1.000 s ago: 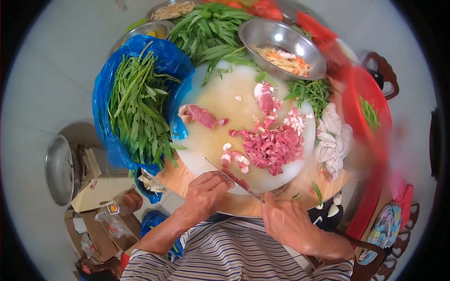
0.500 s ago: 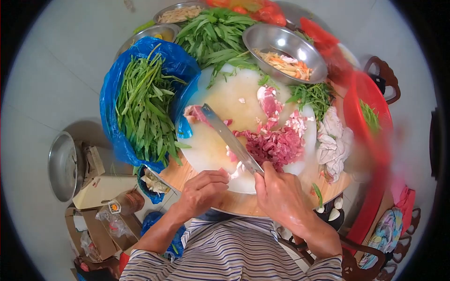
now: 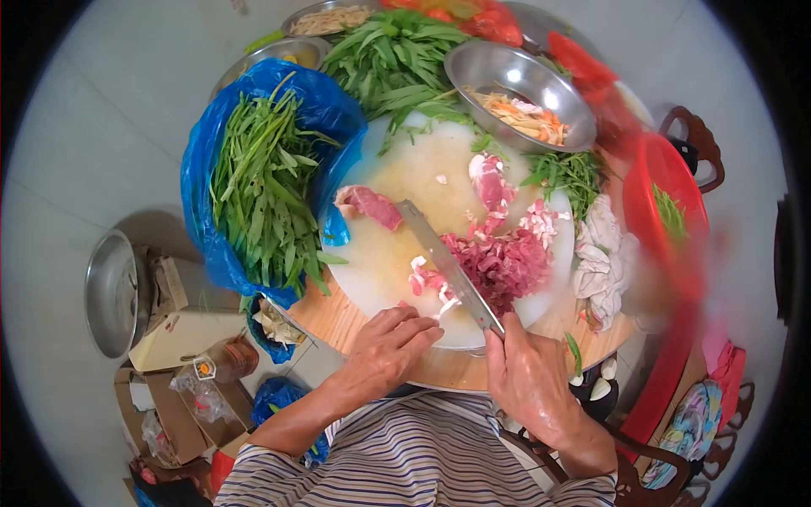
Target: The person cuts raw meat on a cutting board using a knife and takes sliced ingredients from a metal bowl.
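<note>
My right hand (image 3: 530, 376) is wrapped round the handle of a knife (image 3: 449, 269), whose blade slants up and left over the round white cutting board (image 3: 372, 287). The blade lies along the left side of a heap of sliced red meat (image 3: 505, 266). My left hand (image 3: 393, 345) rests at the board's near edge, fingers bent and close together; what lies under them is hidden. Fatty scraps (image 3: 429, 277) are just beyond it. A larger meat piece (image 3: 369, 207) sits at the board's left, another (image 3: 490, 182) toward the back right.
A blue bag (image 3: 198, 203) of green leaves stands left of the board. Behind are more leaves (image 3: 384, 63) and a metal bowl (image 3: 519, 93) with shredded vegetables. On the right are a crumpled cloth (image 3: 601, 262) and a red basket (image 3: 672, 182). Boxes (image 3: 173, 414) stand lower left.
The knife has risen from near my left hand, swung over the board and moved right against the meat heap. The heap's left edge is pushed rightward. My left hand has shifted slightly right.
</note>
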